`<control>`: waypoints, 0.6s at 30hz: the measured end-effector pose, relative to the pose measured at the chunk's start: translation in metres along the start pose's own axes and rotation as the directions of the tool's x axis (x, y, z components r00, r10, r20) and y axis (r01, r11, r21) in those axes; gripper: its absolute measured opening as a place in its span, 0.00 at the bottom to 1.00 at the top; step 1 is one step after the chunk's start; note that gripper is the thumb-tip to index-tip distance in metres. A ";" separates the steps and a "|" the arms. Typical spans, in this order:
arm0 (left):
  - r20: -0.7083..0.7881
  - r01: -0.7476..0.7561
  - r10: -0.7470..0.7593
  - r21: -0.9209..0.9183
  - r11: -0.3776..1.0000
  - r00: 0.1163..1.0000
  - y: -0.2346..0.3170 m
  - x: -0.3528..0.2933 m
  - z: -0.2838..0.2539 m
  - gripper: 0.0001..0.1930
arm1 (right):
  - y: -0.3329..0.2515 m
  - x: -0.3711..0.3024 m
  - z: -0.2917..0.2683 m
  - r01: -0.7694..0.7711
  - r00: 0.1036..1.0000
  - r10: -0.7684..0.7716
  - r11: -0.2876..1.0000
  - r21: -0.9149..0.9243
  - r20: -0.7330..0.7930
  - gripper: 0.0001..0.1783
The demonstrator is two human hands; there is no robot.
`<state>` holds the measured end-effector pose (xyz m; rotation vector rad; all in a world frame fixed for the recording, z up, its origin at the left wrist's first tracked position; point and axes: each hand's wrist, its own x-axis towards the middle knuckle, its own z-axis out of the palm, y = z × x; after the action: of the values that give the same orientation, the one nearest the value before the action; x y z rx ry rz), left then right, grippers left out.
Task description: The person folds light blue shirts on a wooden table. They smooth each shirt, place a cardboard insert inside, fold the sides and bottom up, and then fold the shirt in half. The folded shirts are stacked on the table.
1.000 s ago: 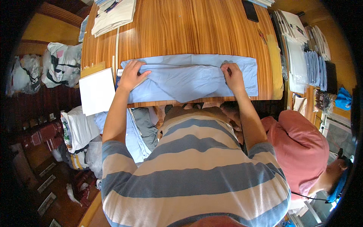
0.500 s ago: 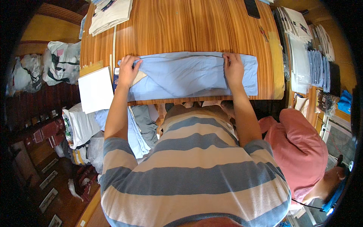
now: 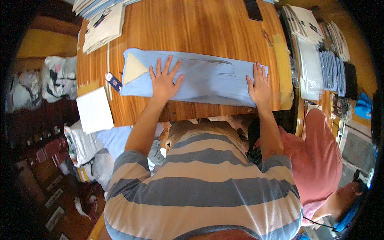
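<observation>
A light blue shirt (image 3: 208,80), folded into a long strip, lies across the wooden table with its left end slightly farther from me. My left hand (image 3: 165,82) rests flat on its left half, fingers spread. On the right end my right hand (image 3: 260,86) lies palm down, fingers stretched out and thumb apart. A cream triangle (image 3: 134,70) shows at the strip's left end, beside my left fingers; whether it is card or cloth I cannot tell. A dark blue tag (image 3: 114,81) sticks out past that end.
White paper sheets (image 3: 95,110) overhang the table's near left corner. Folded cream garments (image 3: 105,29) are stacked at the far left. A dark phone (image 3: 253,10) and small red-handled snips (image 3: 267,38) lie far right. A person in red (image 3: 320,160) is close on my right.
Both hands have released the shirt's far edge and now lie flat on it. My left hand has moved right and nearer, uncovering more of the cream triangle. The strip now slants.
</observation>
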<state>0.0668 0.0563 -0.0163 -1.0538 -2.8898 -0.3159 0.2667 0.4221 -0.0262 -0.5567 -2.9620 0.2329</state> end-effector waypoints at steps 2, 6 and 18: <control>0.002 -0.136 0.136 0.019 0.990 0.991 -0.013 0.051 0.009 0.31 | 0.015 -0.013 -0.006 -0.054 0.998 0.053 0.998 -0.023 -0.021 0.43; 0.052 -0.386 0.383 0.172 0.906 0.922 -0.069 0.151 0.017 0.32 | -0.039 -0.044 -0.026 -0.081 0.997 0.081 0.997 -0.002 -0.003 0.36; 0.174 -0.627 0.712 -0.364 0.689 0.680 0.146 -0.038 0.006 0.48 | -0.028 -0.071 -0.066 0.264 0.947 -0.303 0.923 0.280 0.104 0.36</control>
<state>0.1896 0.1430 -0.0013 -2.3087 -2.4371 -0.5524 0.3320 0.3784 0.0375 -0.0760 -3.0276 0.6496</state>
